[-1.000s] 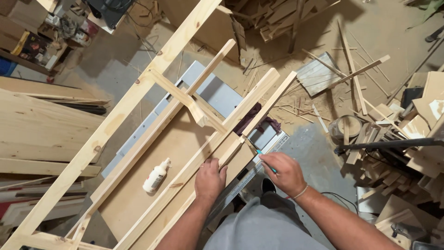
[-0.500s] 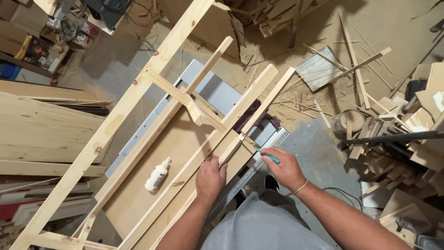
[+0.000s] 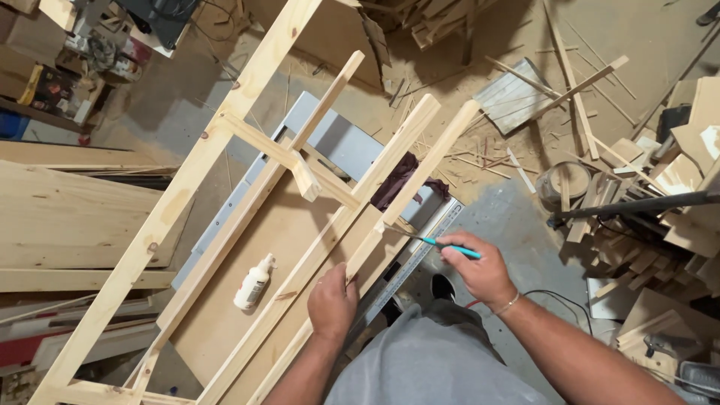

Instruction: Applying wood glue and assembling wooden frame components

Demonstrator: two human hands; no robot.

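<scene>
Both your hands are working at the wooden slat: left hand is clamping fingers on it, right hand is pinching a teal-handled tool beside it.

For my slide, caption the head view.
Left hand steadies a pine slat while right hand marks it with a teal pen.

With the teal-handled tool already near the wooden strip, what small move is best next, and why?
Probably bring the tool tip onto the pale wooden strip beside the left hand. The right hand holds the teal-handled tool pointed at the strip's edge, and the left hand steadies that strip.
</scene>
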